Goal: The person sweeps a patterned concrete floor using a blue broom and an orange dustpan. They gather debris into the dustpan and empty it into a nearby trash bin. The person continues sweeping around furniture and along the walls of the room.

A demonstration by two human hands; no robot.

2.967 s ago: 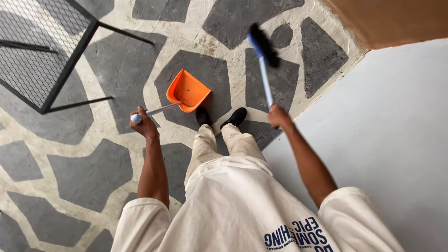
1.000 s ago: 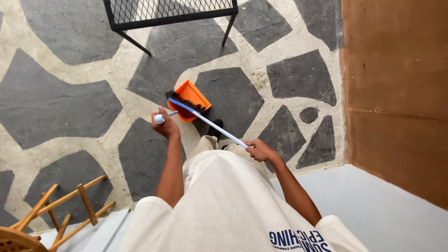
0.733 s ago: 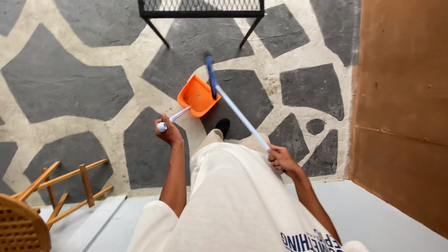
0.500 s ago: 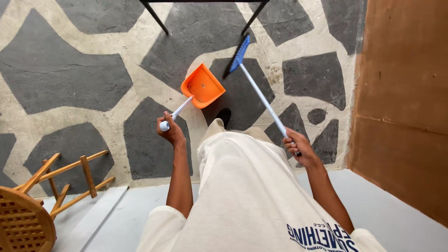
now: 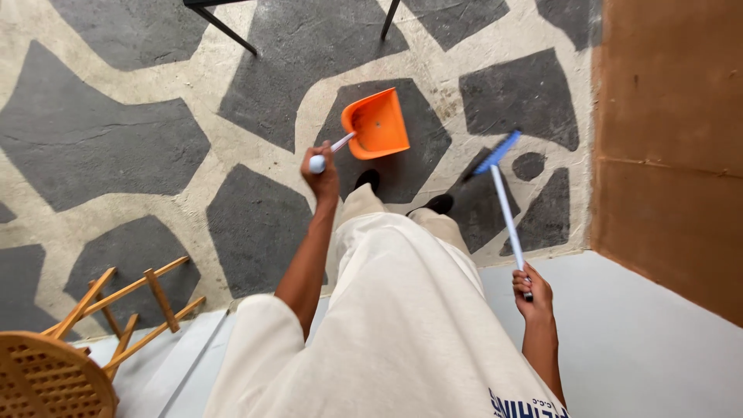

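My left hand (image 5: 321, 176) grips the white handle of an orange dustpan (image 5: 377, 124), which hangs just above a dark floor stone ahead of my feet. A few specks lie inside the pan. My right hand (image 5: 532, 290) holds the end of a broom (image 5: 505, 203) with a white-blue stick. Its blue brush head points away from me, to the right of the dustpan and apart from it. My black shoes (image 5: 402, 192) show below the pan.
The floor is grey stone slabs with pale joints. A wooden stool (image 5: 73, 352) with a woven seat stands at the lower left. Black metal legs (image 5: 224, 27) of furniture cross the top edge. A brown wall (image 5: 669, 139) rises on the right, with a smooth grey step (image 5: 650, 340) under me.
The broom swung from over the dustpan out to the right, and my right hand dropped lower. The dustpan stayed in my left hand. The view shifted, showing more stool and less black furniture.
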